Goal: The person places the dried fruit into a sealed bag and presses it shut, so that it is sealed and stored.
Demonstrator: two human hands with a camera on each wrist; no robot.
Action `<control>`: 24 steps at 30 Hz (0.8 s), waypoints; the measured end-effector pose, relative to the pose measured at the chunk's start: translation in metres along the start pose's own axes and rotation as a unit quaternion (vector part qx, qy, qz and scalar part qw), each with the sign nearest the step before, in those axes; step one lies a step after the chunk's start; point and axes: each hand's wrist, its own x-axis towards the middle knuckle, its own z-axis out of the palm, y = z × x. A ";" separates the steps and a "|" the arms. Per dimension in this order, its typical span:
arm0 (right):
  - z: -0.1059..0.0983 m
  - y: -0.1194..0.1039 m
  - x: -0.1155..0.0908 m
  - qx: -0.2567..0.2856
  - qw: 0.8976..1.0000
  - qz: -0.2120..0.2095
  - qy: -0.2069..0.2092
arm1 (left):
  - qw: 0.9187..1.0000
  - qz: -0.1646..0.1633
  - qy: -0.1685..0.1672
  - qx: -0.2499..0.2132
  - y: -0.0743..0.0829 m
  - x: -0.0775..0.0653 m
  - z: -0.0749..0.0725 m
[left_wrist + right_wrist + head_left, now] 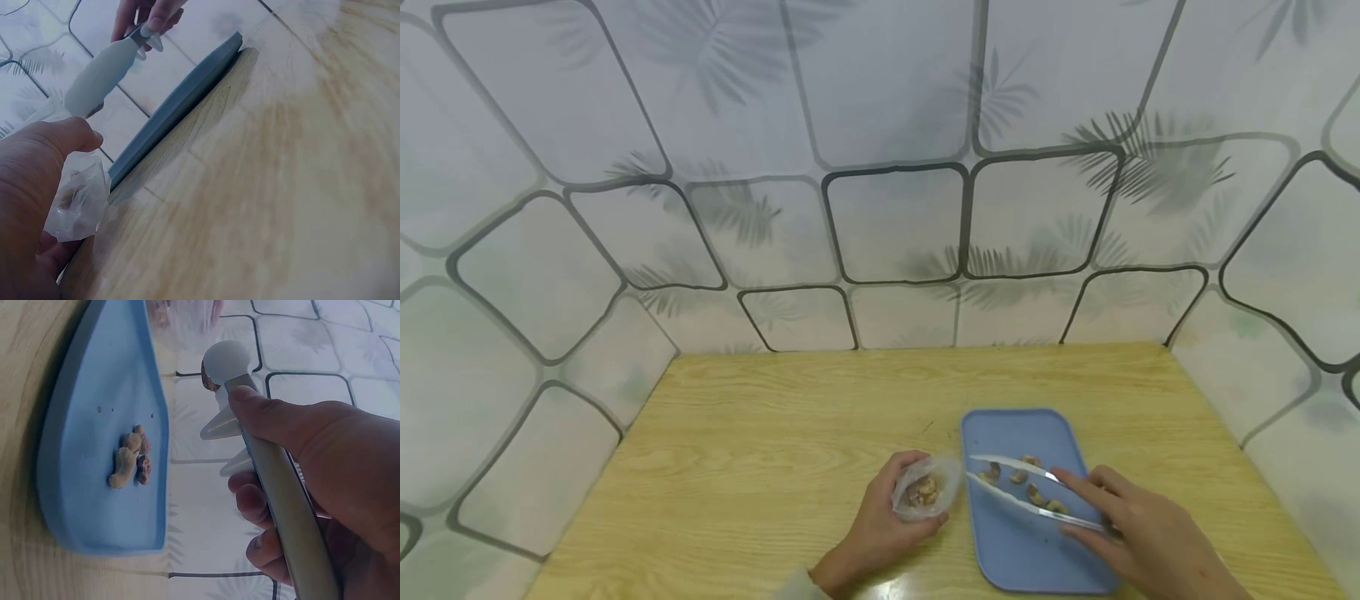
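My left hand point(880, 521) holds a clear plastic bag point(952, 483) with its mouth facing up, and nuts point(923, 490) lie inside it. In my right hand point(1161, 529) are tongs point(1026, 504) with metal handles and white tips, pointing left over the blue tray point(1022, 560). A brown piece point(208, 378) shows at the tong tips in the right wrist view, partly hidden by the near tip. Several peanuts in their shells point(124, 465) and a reddish-brown piece point(144, 469) lie on the tray. The tips are close to the bag's right side.
The tray stands on a wood-grain table point(760, 450), to the right of the bag. Small dark crumbs point(99, 409) are scattered on it. Patterned walls point(895, 225) close off the table at the back and both sides.
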 end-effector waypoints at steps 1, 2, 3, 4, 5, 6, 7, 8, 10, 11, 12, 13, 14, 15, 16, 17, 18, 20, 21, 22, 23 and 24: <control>0.000 -0.001 0.001 0.001 1.000 -0.001 0.001 | 1.000 0.002 0.000 0.000 0.000 0.000 0.000; -0.001 -0.002 0.003 0.003 1.000 -0.003 0.004 | 1.000 0.003 0.000 0.001 0.000 0.000 -0.001; -0.001 -0.003 0.004 0.006 1.000 -0.005 0.007 | 1.000 0.001 0.000 0.000 0.001 0.000 -0.001; -0.001 -0.004 0.005 0.010 1.000 -0.008 0.012 | 1.000 0.000 0.000 0.000 0.001 0.000 -0.001; -0.001 -0.006 0.006 0.015 1.000 -0.011 0.016 | 1.000 -0.001 0.001 -0.001 0.001 -0.001 -0.001; -0.001 -0.007 0.008 0.020 1.000 -0.012 0.018 | 1.000 0.001 0.001 0.001 0.001 -0.001 -0.002; 0.000 -0.009 0.009 0.025 0.999 -0.015 0.019 | 1.000 0.000 0.003 0.002 0.001 -0.001 -0.002; 0.000 -0.010 0.010 0.031 0.999 -0.018 0.021 | 1.000 -0.001 0.003 0.003 0.000 -0.001 -0.002; 0.001 -0.013 0.012 0.042 0.999 -0.021 0.020 | 1.000 -0.001 0.005 0.005 0.000 -0.002 -0.002; 0.002 -0.015 0.013 0.046 0.998 -0.024 0.020 | 1.000 0.000 0.005 0.006 -0.001 -0.002 -0.002; 0.002 -0.016 0.015 0.050 0.998 -0.027 0.021 | 1.000 0.005 0.006 0.009 -0.001 -0.002 -0.002; 0.003 -0.017 0.016 0.052 0.998 -0.031 0.024 | 1.000 0.004 0.007 0.008 -0.002 -0.003 -0.002; 0.004 -0.018 0.017 0.054 0.998 -0.035 0.027 | 1.000 0.008 0.007 0.009 -0.002 -0.003 -0.001; 0.005 -0.019 0.019 0.054 0.997 -0.040 0.031 | 1.000 0.011 0.008 0.008 -0.002 -0.002 -0.001; 0.006 -0.019 0.020 0.054 0.997 -0.045 0.034 | 1.000 0.014 0.009 0.008 -0.003 -0.002 -0.001; 0.006 -0.020 0.021 0.056 0.996 -0.050 0.039 | 1.000 0.020 0.010 0.009 -0.003 -0.002 -0.001; 0.007 -0.020 0.023 0.057 0.996 -0.053 0.041 | 1.000 0.024 0.010 0.009 -0.003 -0.002 0.000; 0.008 -0.021 0.025 0.062 0.996 -0.058 0.043 | 1.000 0.028 0.009 0.005 -0.003 -0.001 0.000; 0.009 -0.022 0.026 0.064 0.995 -0.058 0.041 | 1.000 0.030 0.008 0.004 -0.003 -0.001 0.000; 0.010 -0.023 0.026 0.066 0.996 -0.056 0.038 | 1.000 0.031 0.006 0.003 -0.002 0.000 0.000; 0.010 -0.023 0.027 0.066 0.996 -0.053 0.035 | 1.000 0.031 0.004 0.001 -0.002 0.000 0.001; 0.010 -0.024 0.027 0.067 0.996 -0.050 0.032 | 1.000 0.029 0.001 -0.001 -0.001 0.000 0.001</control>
